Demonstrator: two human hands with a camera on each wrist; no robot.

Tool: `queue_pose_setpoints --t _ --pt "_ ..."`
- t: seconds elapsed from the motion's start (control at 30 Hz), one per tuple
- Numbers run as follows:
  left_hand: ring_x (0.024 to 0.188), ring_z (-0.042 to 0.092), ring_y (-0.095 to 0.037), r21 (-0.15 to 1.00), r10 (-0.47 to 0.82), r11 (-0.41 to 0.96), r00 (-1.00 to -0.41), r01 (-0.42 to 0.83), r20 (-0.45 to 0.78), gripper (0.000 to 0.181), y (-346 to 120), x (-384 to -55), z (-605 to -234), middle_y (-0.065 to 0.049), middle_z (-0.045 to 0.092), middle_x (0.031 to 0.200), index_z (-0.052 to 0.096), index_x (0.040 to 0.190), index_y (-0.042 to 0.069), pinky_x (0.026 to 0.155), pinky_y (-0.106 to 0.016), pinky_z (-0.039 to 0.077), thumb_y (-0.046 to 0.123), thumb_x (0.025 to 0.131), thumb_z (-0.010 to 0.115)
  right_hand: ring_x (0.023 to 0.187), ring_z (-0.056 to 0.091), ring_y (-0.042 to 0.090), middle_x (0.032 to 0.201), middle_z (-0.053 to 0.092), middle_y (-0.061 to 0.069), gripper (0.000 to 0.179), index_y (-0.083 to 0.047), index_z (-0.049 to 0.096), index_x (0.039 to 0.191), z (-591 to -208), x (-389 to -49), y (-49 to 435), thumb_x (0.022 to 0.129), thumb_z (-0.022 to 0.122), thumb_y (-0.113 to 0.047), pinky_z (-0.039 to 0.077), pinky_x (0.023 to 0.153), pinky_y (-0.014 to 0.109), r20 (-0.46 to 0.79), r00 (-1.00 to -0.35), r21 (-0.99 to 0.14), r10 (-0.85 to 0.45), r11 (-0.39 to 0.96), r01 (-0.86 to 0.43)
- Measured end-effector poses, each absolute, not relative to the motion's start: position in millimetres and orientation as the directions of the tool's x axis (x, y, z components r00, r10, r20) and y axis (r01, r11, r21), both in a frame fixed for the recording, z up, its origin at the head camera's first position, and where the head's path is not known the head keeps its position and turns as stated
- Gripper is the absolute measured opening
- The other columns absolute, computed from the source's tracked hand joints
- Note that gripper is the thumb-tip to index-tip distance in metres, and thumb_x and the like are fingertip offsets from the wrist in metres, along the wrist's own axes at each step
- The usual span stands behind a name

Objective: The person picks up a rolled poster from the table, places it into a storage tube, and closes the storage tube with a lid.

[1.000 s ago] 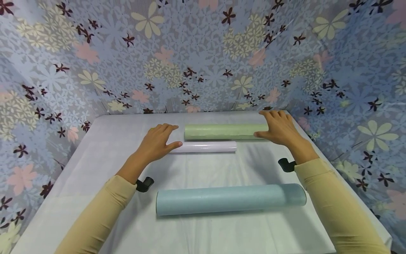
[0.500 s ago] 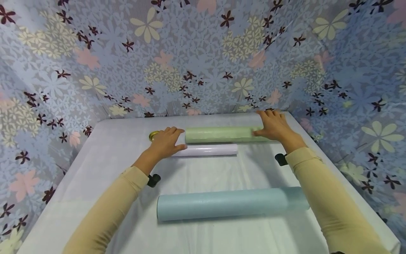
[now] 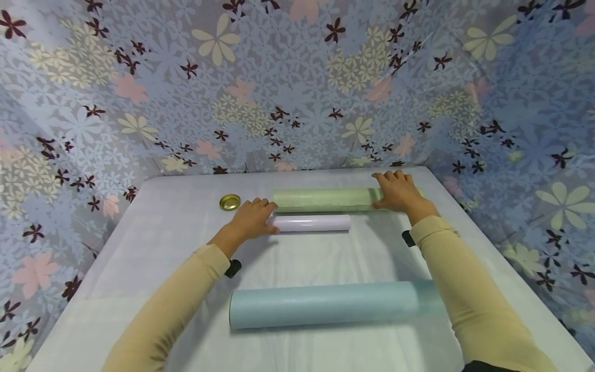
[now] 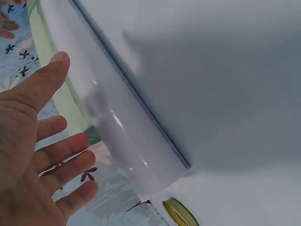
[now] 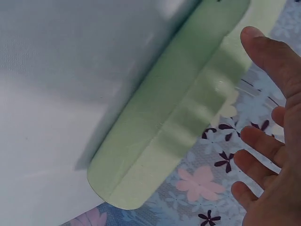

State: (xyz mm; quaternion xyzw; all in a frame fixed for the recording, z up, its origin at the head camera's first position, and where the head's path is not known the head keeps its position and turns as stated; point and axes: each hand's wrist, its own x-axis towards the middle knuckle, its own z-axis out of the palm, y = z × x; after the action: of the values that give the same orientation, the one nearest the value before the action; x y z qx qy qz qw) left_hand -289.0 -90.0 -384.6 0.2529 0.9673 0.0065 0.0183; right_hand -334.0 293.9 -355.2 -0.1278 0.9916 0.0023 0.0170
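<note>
A pale green roll (image 3: pixel 325 200) lies at the back of the table, a loose edge running along it. In front of it lies a thinner, glossy lavender roll (image 3: pixel 316 223). My left hand (image 3: pixel 252 219) is at the lavender roll's left end, fingers spread and thumb apart; the left wrist view shows the roll beside the open palm (image 4: pixel 28 141). Over the green roll's right part reaches my right hand (image 3: pixel 397 191), thumb and fingers spread, hiding some of it. In the right wrist view the thumb (image 5: pixel 270 54) stands over the green roll; contact cannot be told.
A larger light blue roll (image 3: pixel 325 305) lies across the front, its right end hidden by my right sleeve. A shallow gold lid (image 3: pixel 230 202) sits left of the green roll. White cloth (image 3: pixel 153 222) covers the table; flowered fabric (image 3: pixel 288 77) hangs behind and at the sides.
My left hand has moved right, uncovering the gold lid. My right hand has come slightly left and lower over the green roll. The rolls stay in place; the head view has shifted slightly.
</note>
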Motion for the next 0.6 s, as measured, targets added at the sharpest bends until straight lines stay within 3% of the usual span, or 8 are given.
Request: queue_pose_setpoints --t 0.33,0.6 --pt "0.122 0.049 -0.029 0.03 0.505 0.863 -0.862 0.504 -0.04 0.068 -82.6 -295.0 -397.8 -0.011 0.054 0.13 0.049 0.133 0.011 0.102 -0.048 0.04 0.05 0.08 0.069 0.129 0.03 0.049 0.14 0.039 0.025 0.088 -0.009 0.03 0.146 -378.8 -350.7 298.3 0.078 0.074 -0.044 0.025 0.102 0.065 -0.065 -0.953 0.048 -0.296 0.953 -0.3" --pt "0.123 0.049 -0.029 0.052 0.496 0.868 -0.866 0.493 -0.061 0.067 -78.0 -297.9 -401.3 -0.01 0.053 0.132 0.048 0.133 0.011 0.104 -0.047 0.039 0.049 0.081 0.069 0.127 0.033 0.048 0.138 0.04 0.025 0.083 -0.009 0.032 0.144 -389.5 -358.1 297.3 0.079 0.073 -0.04 0.027 0.101 0.064 -0.08 -0.944 0.024 -0.32 0.946 -0.323"
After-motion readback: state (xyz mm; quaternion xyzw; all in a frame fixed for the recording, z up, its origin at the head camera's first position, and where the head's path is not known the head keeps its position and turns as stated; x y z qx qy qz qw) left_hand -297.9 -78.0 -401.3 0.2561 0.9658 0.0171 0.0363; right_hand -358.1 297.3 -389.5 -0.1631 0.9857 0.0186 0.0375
